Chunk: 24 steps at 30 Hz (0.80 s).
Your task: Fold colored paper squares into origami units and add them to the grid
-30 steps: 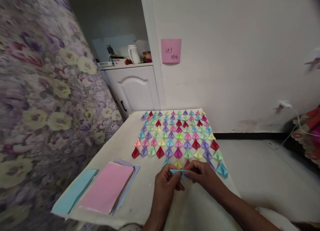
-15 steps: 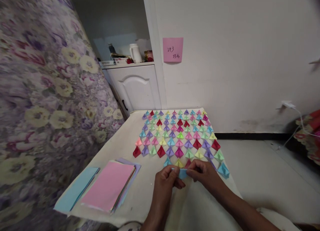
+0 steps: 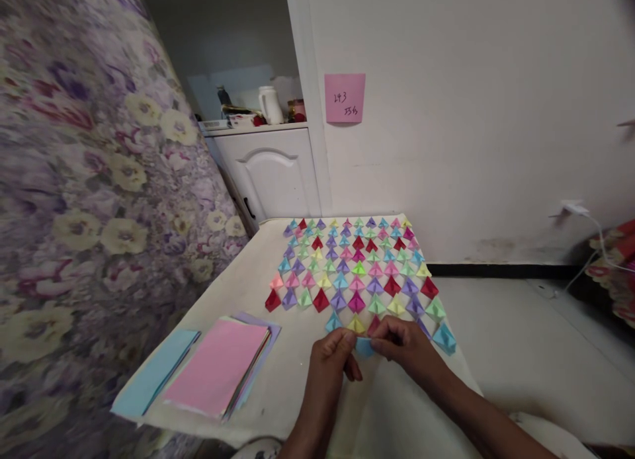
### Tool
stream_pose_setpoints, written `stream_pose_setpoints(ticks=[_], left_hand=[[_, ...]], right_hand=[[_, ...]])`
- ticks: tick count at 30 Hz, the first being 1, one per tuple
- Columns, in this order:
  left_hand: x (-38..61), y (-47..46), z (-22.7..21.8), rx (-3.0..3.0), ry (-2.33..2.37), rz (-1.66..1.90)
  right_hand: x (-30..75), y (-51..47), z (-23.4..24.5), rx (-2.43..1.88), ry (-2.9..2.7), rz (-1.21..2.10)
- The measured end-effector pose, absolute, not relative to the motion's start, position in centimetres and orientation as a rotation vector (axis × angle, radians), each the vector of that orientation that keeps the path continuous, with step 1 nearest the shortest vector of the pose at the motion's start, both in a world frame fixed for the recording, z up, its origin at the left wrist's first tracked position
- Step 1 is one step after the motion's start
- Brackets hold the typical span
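Note:
A small light-blue paper piece (image 3: pixel 364 346) is pinched between both of my hands just above the white table (image 3: pixel 278 406). My left hand (image 3: pixel 330 360) grips its left end with thumb and fingers closed. My right hand (image 3: pixel 404 346) pinches its right end, fingers pressed together. Just beyond my hands lie rows of several folded paper shapes (image 3: pixel 354 274) in red, purple, green, pink, yellow and blue, set out in a grid.
A stack of flat paper sheets, pink on top (image 3: pixel 218 366), lies at the table's left with a blue sheet (image 3: pixel 153 373) beside it. A floral cloth (image 3: pixel 89 201) hangs at left. A white cabinet (image 3: pixel 268 171) and wall with a pink note (image 3: pixel 344 98) stand behind.
The blue paper between my hands has become shorter and more compact as my fingers moved closer together. The view has shifted slightly.

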<state>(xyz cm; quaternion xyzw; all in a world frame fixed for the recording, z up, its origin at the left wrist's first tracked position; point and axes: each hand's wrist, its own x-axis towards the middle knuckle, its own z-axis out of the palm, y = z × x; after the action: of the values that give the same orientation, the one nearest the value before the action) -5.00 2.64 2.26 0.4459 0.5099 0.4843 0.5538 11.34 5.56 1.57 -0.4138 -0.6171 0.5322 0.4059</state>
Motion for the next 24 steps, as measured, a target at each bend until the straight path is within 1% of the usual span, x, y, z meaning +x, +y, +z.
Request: stream_pose_setpoints(ticks=[3,8,11,13,16,18,21,24], left_hand=[[-4.8,2.7,2.3,1.067,1.188,1.139],[-4.2,2.8,2.4,1.066,1.131,1.021],[-4.0,2.7,2.4,1.059,1.146,1.050],[-4.0,2.7,2.5,1.064,1.153,1.087],[-3.9,2.6,2.6,1.100,1.177,1.128],[-3.9,2.6,2.7,1.133,1.217,1.138],[-3.8,2.4,2.8,1.185,1.284,1.132],[-3.7,2.1,2.8,1.238,1.332,1.125]], right_hand=[[11.4,5.5,1.9,-1.050,-1.541,1.327],[11.5,5.5,2.6,-1.030,-1.505,1.350],[11.4,5.4,2.7,-1.065,-1.553,1.313],[11.3,5.2,2.8,-1.101,-1.609,1.205],[11.2,4.6,3.2,-1.117,-1.684,0.898],[11.1,4.3,3.5,-1.093,-1.726,0.759],[11.0,3.9,3.7,-1.074,-1.770,0.696],[10.9,3.9,3.7,-1.087,-1.777,0.728]])
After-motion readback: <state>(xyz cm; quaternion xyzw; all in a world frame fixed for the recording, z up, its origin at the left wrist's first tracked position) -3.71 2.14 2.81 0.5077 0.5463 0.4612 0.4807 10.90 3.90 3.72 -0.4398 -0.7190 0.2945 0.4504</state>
